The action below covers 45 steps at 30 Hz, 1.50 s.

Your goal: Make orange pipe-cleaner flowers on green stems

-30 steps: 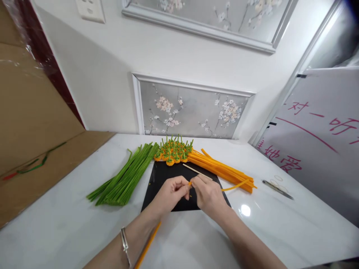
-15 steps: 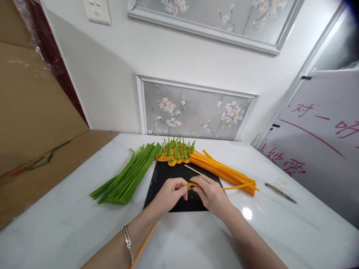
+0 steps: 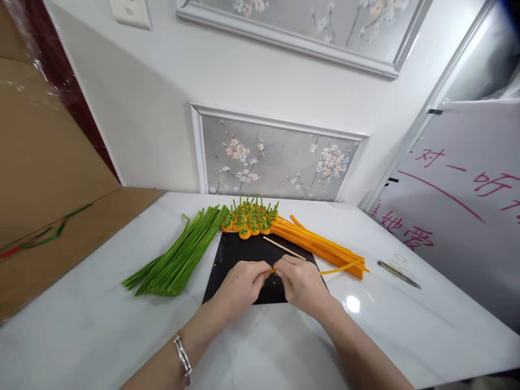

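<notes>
"Over the black mat, what is held?"
"Left hand and right hand, both with fingertips closed, pinch a small orange piece."
"Around the mat?"
"Green bundle at nine o'clock, orange bundle at two, flowers at twelve."

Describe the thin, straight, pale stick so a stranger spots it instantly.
Start at the glossy white marbled tabletop, then find the flat black rectangular mat on it. On the mat, just beyond the bare right hand, lies the stick. Its cream colour sets it apart from the long fuzzy orange stems bundled to its right.
</notes>
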Each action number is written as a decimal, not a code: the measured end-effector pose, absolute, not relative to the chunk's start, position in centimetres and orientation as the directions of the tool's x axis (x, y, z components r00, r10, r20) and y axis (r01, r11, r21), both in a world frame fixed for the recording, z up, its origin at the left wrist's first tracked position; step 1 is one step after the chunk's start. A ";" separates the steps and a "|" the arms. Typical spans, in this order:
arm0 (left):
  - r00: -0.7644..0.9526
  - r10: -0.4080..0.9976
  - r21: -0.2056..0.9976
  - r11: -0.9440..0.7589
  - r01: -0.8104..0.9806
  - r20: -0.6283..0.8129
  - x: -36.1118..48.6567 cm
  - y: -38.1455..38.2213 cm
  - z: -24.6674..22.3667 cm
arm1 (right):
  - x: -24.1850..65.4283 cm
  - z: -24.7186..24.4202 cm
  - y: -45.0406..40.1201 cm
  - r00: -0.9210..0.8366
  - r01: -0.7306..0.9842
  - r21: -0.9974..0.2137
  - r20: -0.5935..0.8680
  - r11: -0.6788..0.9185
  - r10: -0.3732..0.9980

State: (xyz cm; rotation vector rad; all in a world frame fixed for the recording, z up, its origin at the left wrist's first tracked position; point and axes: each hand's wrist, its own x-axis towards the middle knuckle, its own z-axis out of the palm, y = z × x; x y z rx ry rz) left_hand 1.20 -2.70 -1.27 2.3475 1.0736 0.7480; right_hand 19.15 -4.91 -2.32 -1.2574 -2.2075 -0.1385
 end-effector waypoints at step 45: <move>0.597 0.802 0.994 -0.043 0.104 -0.028 1.5 -3.4 -0.4 | 20.4 -1.8 -5.3 -0.501 0.721 -0.088 0.617 0.687 0.606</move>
